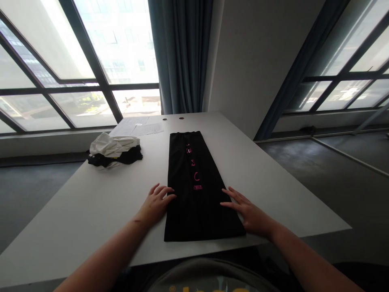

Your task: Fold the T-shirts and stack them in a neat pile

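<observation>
A black garment (194, 190) with pink lettering lies folded into a long narrow strip on the white table (91, 202), running away from me. My left hand (156, 202) rests at its left edge, fingers spread and flat, fingertips touching the cloth. My right hand (247, 211) lies flat at the right edge, fingers stretched out onto the cloth. Neither hand holds anything.
A heap of white and black clothes (114, 151) sits at the table's far left. Sheets of paper (136, 126) lie at the back edge near the window. A curtain (182, 56) hangs behind. The table's right edge drops to a dark floor (334, 170).
</observation>
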Tool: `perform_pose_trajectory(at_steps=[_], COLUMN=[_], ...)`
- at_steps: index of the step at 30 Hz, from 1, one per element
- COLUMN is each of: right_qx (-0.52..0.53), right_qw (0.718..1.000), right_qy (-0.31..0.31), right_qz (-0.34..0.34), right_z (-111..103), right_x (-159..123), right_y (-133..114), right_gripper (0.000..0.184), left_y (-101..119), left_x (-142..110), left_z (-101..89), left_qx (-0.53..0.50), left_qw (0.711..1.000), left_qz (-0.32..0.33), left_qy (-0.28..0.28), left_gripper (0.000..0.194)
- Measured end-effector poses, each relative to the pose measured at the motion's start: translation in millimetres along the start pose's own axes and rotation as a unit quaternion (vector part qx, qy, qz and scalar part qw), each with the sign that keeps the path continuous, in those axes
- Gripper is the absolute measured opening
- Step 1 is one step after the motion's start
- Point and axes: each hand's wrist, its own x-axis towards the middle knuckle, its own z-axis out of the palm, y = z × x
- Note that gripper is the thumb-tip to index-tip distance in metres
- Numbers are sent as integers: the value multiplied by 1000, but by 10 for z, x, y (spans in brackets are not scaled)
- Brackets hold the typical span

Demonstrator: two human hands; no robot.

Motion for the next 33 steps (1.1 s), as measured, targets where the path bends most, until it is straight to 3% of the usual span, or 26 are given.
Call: perform_pose_trajectory(at_steps=[2,6,9,12,16,19,23,28,33], right_qx=[30,68,93,135,174,166,153,141,46], right_qw=[999,994,992,989,983,981,980,981,981], right_qy=[3,-36,-32,-10,49,88,101,89,126], right_qz=[-26,-77,-74,-63,-10,53,72,97,139], right_z=[-8,32,34,-40,-247,-421,-582,-550,-247], right_x=[-27,-72,-80,-33,209,561,1201,1927,2072], right_y=[-47,-82,-74,-64,-31,72,366,825,1117], right_gripper=[44,50,41,32,36,46,51,40,26], left_y=[51,160,218,215,130,2,-296,-773,-971], left_x=[-5,-57,-82,-50,166,483,1009,1496,1509], left_z=[-23,-104,-170,-230,-309,-369,-365,-51,283], left_qx=[-23,-86,-121,-143,-177,-196,-192,-122,-51], left_qw=[999,987,978,980,981,974,968,967,956], left_qz=[27,109,122,68,-25,-100,-163,-218,-276], left_qy=[-21,-84,-121,-120,-76,-47,-18,-49,-84], left_gripper=[54,54,55,56,34,30,31,29,30])
